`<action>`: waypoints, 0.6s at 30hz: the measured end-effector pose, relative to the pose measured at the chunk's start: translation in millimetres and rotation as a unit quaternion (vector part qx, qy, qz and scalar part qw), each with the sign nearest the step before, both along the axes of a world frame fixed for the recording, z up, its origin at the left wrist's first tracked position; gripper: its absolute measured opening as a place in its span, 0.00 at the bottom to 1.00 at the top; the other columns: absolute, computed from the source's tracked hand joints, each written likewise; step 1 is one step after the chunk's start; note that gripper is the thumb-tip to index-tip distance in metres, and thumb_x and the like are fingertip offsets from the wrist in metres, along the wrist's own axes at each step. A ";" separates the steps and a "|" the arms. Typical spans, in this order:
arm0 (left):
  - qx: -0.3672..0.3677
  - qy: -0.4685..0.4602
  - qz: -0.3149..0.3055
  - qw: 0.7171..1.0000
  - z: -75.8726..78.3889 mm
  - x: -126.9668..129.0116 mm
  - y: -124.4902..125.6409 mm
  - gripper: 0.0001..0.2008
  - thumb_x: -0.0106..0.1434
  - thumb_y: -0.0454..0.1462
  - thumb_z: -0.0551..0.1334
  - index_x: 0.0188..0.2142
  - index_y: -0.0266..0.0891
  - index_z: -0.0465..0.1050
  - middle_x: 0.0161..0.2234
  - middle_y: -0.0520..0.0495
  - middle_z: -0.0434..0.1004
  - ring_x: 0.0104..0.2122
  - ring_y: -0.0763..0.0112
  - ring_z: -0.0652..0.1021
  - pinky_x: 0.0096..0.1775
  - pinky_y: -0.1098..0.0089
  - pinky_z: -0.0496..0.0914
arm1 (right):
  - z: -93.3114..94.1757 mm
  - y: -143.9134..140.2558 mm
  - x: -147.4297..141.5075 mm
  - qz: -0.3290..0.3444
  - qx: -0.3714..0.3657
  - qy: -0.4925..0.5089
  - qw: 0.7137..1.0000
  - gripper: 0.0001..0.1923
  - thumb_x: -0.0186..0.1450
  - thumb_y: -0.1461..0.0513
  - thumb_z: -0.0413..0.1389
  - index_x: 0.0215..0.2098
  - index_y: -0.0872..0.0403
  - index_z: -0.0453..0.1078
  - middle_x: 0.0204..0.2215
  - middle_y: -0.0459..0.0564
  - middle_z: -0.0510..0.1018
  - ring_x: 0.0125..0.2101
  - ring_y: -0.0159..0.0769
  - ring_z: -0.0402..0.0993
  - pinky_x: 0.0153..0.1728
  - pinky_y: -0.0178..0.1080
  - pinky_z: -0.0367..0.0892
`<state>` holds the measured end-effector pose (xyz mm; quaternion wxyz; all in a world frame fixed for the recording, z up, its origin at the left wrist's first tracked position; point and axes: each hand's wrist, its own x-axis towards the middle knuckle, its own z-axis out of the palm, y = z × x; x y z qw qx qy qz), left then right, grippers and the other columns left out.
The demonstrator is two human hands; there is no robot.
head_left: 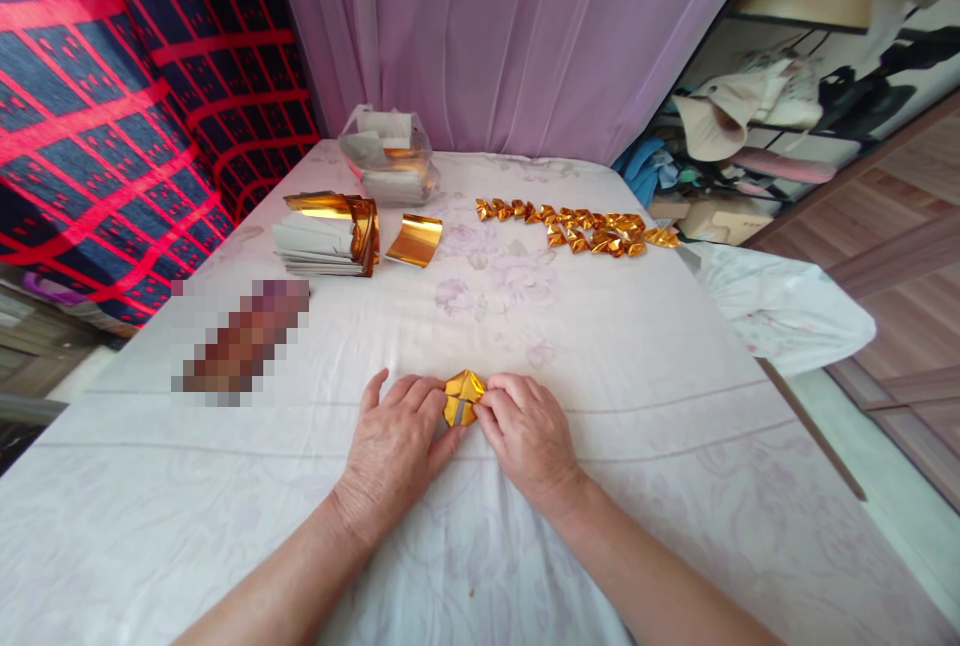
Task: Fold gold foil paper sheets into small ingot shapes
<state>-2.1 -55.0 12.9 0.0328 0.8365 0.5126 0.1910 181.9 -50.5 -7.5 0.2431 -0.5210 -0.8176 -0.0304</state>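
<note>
A folded piece of gold foil paper [464, 392] lies on the tablecloth between my hands, with a grey strip showing at its lower middle. My left hand [397, 431] grips its left side, thumb below and fingers above, the little finger sticking out. At its right edge my right hand [527, 431] pinches the paper between thumb and fingertips. Farther back, a single gold foil sheet [415, 240] lies beside a stack of foil sheets [319, 244] with pale backs. Several folded gold foil pieces [592, 228] sit in rows at the back right.
A clear plastic bag [390, 161] of paper stacks stands at the table's back edge. A blurred-out reddish object [244, 338] lies at left. The flowered tablecloth [360, 336] covers the table. A white bag [795, 306] hangs past the right edge, near shelves [795, 136].
</note>
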 end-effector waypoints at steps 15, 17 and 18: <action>0.013 0.009 0.024 1.000 2.1 8.4 -1.7 0.08 0.64 0.42 0.62 0.39 0.40 0.73 0.42 0.46 0.79 0.43 0.57 0.78 0.55 0.46 0.60 | 0.0 0.3 -2.9 -0.020 0.001 -0.004 1.000 0.05 0.65 0.65 0.58 0.31 0.52 0.68 0.34 0.47 0.77 0.35 0.38 0.70 0.35 0.41 0.60; 0.013 0.017 0.034 0.999 1.8 10.0 -1.2 0.09 0.64 0.43 0.62 0.38 0.40 0.73 0.41 0.45 0.79 0.42 0.56 0.78 0.55 0.46 0.60 | -0.4 0.4 -2.9 -0.020 0.000 -0.002 1.000 0.05 0.65 0.65 0.58 0.31 0.52 0.68 0.34 0.47 0.77 0.35 0.38 0.70 0.35 0.41 0.60; 0.013 0.021 0.038 0.999 1.5 10.7 -0.9 0.10 0.64 0.44 0.62 0.38 0.40 0.73 0.41 0.45 0.79 0.42 0.56 0.77 0.55 0.45 0.60 | -0.7 0.3 -2.8 -0.020 0.000 0.000 1.000 0.05 0.64 0.65 0.59 0.31 0.52 0.68 0.34 0.47 0.77 0.35 0.38 0.71 0.35 0.41 0.60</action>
